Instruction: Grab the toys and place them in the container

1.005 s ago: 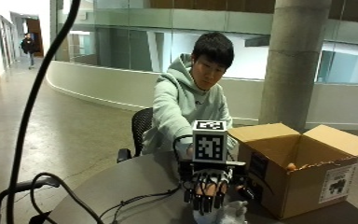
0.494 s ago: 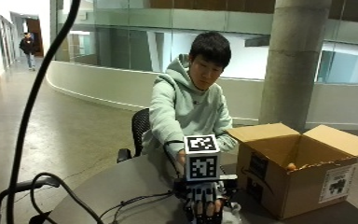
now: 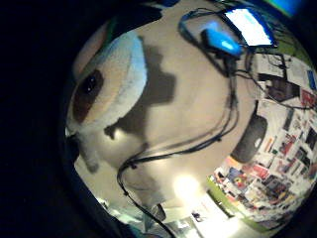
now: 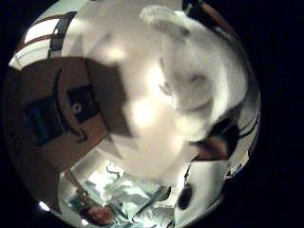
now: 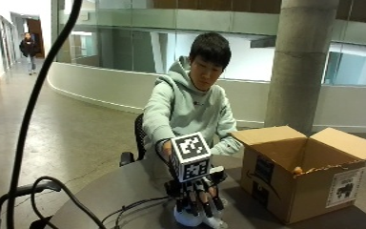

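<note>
Outside view: one white plush toy [image 5: 192, 218], one open cardboard box [image 5: 300, 179].

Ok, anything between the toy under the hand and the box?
Nothing visible. The gloved hand is on the white plush toy on the table; the open box stands right beside it, flaps up, with only bare tabletop between them.

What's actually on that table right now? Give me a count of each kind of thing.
Plush toys: 1, the white plush toy under the gloved right hand
Cardboard boxes: 1, the open cardboard box beside it
Gloved hands at work: 1
Total: 3. An orange bit shows inside the box, too small to tell.
</note>
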